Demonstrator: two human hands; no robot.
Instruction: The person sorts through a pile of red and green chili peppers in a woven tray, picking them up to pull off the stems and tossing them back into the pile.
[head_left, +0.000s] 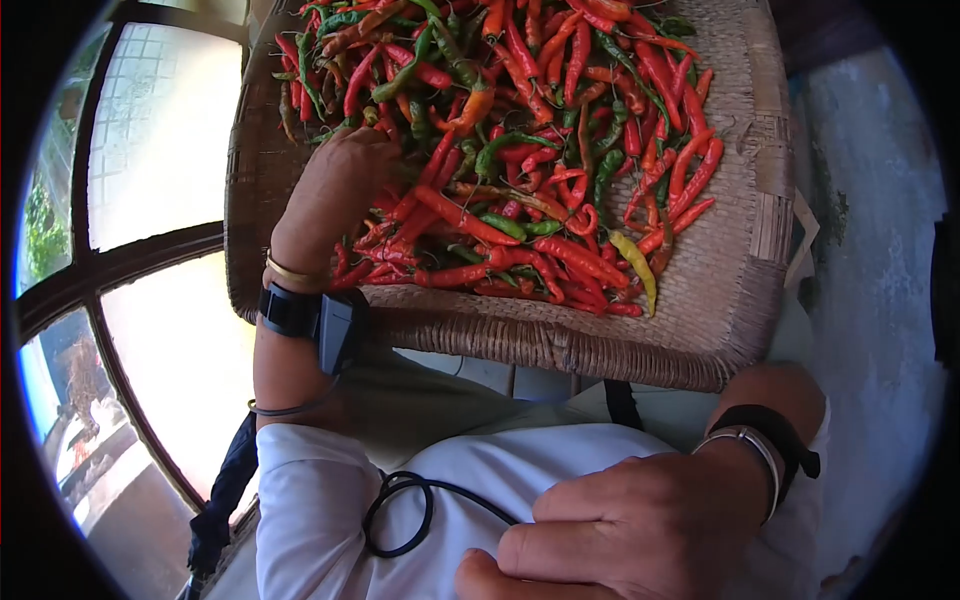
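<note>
At the left side of the wicker tray (740, 250), my left hand (345, 170) rests among red and green chili peppers (465, 220). Its fingers bend down into the pile with the tips out of sight, so whatever they pinch is hidden. Close to the camera, over the white shirt (460, 465), is my right hand (640, 515). The fingers are curled and point left, and their tips cannot be seen. A black cord (430, 490) loops over the shirt and passes out of sight behind these fingers. A yellow chili pepper (635, 270) lies near the tray's front.
The tray's thick woven front rim (540, 340) stands just above my lap. A window with dark bars (150, 255) is close on the left. On the right is a pale bluish surface (880, 300). My left wrist carries a dark device (335, 330) on a strap.
</note>
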